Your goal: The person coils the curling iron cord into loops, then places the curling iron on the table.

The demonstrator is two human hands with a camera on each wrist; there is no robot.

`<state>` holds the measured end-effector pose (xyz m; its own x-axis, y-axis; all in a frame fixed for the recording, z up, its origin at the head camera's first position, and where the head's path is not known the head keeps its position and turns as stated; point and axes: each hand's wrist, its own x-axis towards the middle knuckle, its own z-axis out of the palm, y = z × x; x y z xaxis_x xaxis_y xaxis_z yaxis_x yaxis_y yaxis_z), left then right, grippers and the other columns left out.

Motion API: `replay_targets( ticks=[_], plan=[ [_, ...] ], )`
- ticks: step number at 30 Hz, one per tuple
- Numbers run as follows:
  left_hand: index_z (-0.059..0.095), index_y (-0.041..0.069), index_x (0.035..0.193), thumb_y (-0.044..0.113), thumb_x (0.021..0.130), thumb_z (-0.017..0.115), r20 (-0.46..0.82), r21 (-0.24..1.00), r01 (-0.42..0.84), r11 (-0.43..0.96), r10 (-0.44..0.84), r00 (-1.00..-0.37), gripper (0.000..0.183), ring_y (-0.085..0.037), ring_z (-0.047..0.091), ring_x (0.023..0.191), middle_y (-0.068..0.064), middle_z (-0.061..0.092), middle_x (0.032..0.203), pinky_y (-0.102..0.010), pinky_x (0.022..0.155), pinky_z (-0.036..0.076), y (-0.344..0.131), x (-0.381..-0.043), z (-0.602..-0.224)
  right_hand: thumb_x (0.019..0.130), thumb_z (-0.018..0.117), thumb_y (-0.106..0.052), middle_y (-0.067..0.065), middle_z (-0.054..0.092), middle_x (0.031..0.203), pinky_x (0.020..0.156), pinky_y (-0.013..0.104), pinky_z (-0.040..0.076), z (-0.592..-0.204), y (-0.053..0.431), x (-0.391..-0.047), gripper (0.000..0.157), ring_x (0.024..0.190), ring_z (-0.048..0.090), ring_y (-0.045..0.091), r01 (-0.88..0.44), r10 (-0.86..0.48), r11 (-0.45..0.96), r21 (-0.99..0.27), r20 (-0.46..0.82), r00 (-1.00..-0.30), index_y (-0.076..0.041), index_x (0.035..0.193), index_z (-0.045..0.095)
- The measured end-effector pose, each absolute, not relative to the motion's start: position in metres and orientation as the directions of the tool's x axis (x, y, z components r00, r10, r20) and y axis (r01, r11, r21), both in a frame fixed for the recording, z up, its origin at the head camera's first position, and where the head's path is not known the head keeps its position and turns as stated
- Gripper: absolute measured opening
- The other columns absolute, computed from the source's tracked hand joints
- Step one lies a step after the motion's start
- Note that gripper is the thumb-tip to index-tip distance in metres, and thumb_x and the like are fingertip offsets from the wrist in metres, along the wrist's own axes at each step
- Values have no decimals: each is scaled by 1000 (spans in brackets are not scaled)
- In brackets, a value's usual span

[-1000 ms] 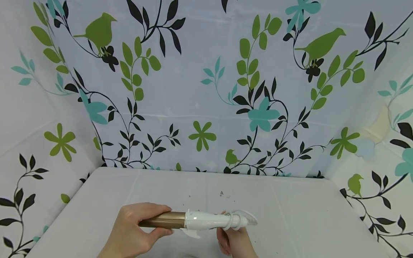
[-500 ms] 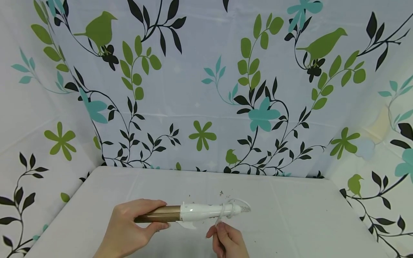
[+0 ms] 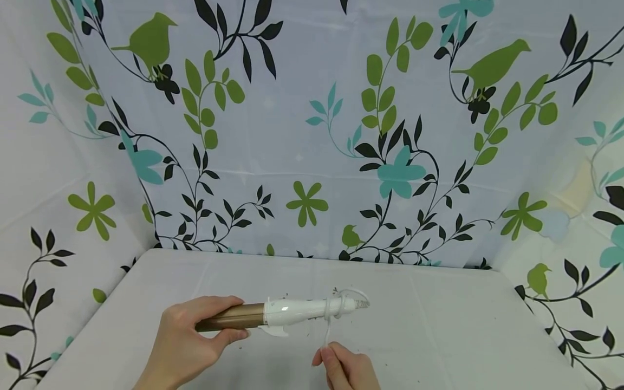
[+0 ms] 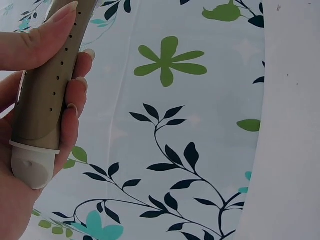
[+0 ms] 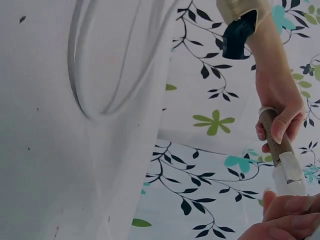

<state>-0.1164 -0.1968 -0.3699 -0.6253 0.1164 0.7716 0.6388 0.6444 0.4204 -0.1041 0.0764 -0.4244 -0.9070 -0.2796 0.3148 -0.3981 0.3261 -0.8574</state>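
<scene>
My left hand [image 3: 190, 336] grips the gold-brown barrel [image 3: 231, 317] of a curling iron, held level above the table. In the left wrist view the barrel [image 4: 47, 95] has rows of small holes and a white end cap [image 4: 32, 167]. The iron's white handle [image 3: 297, 311] points right, with a white lever [image 3: 274, 330] jutting below. A white cord [image 3: 335, 307] is wound around the handle's far end. Below it, my right hand [image 3: 348, 365] pinches a stretch of that cord, which runs down from the handle. Blurred cord loops [image 5: 82, 100] cross the right wrist view.
Beneath the hands lies a white-covered table [image 3: 439, 325], with small dark specks on it. Patterned cloth walls [image 3: 273, 135] with birds, leaves and flowers stand at the back and both sides.
The curling iron and left hand have shifted left and slightly away. My right hand has moved from the handle's end down towards me, drawing a length of cord out below the handle.
</scene>
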Motion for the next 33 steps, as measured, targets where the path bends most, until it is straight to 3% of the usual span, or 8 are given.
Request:
replay_targets(
  ticks=[6, 13, 16, 17, 20, 23, 29, 33],
  plan=[
    [78, 18, 94, 13, 48, 97, 766, 417, 615, 669, 106, -635, 50, -5, 71, 74, 8, 76, 86, -12, 70, 52, -194, -119, -372, 99, 56, -7, -21, 25, 53, 40, 7, 25, -429, 75, -104, 21, 50, 17, -18, -553, -266, 483, -679, 488, -831, -17, 86, 69],
    [79, 17, 93, 12, 46, 97, 759, 427, 594, 682, 87, -646, 50, -5, 71, 73, 9, 76, 85, -12, 68, 52, -193, -120, -373, 102, 55, -14, -24, 28, 58, 41, 8, 29, -423, 78, -103, 14, 48, 21, -17, -534, -333, 529, -660, 417, -845, -10, 102, 69],
    [78, 18, 92, 12, 46, 97, 757, 425, 586, 690, 84, -648, 50, -6, 71, 73, 9, 76, 85, -12, 68, 52, -192, -120, -373, 104, 52, -19, -21, 35, 61, 47, 11, 38, -420, 82, -102, 26, 50, 30, -12, -495, -391, 543, -678, 317, -864, -2, 120, 64],
    [78, 17, 92, 13, 46, 97, 758, 423, 585, 692, 84, -647, 50, -6, 71, 73, 9, 76, 86, -12, 69, 52, -192, -120, -374, 104, 52, -19, -18, 46, 63, 51, 13, 44, -420, 82, -102, 30, 53, 37, -10, -496, -409, 555, -667, 300, -862, 1, 124, 62],
    [79, 17, 92, 13, 46, 97, 755, 422, 580, 697, 84, -650, 50, -6, 71, 74, 10, 76, 86, -12, 69, 52, -192, -120, -373, 103, 54, -18, -4, 70, 89, 63, 20, 55, -420, 84, -102, 35, 68, 58, -2, -551, -452, 594, -585, 324, -831, 5, 130, 58],
    [78, 17, 92, 12, 46, 97, 753, 429, 580, 693, 80, -653, 50, -6, 71, 74, 10, 76, 86, -11, 70, 52, -192, -120, -373, 101, 58, -13, 7, 71, 115, 68, 21, 57, -422, 86, -102, 30, 78, 63, 1, -630, -474, 603, -489, 415, -776, 4, 125, 60],
    [78, 18, 93, 11, 47, 97, 740, 442, 569, 693, 76, -668, 50, -5, 70, 73, 10, 75, 86, -11, 69, 52, -191, -119, -372, 97, 61, -5, -3, 68, 97, 62, 6, 43, -426, 87, -105, 29, 70, 48, -10, -728, -494, 488, -481, 536, -685, 6, 123, 61],
    [78, 17, 92, 13, 46, 97, 755, 426, 595, 682, 94, -649, 50, -7, 71, 73, 9, 76, 86, -11, 69, 52, -189, -119, -373, 97, 60, -4, -11, 60, 81, 59, 4, 40, -427, 86, -107, 28, 66, 44, -12, -726, -518, 431, -536, 512, -685, 3, 125, 62]
  ],
)
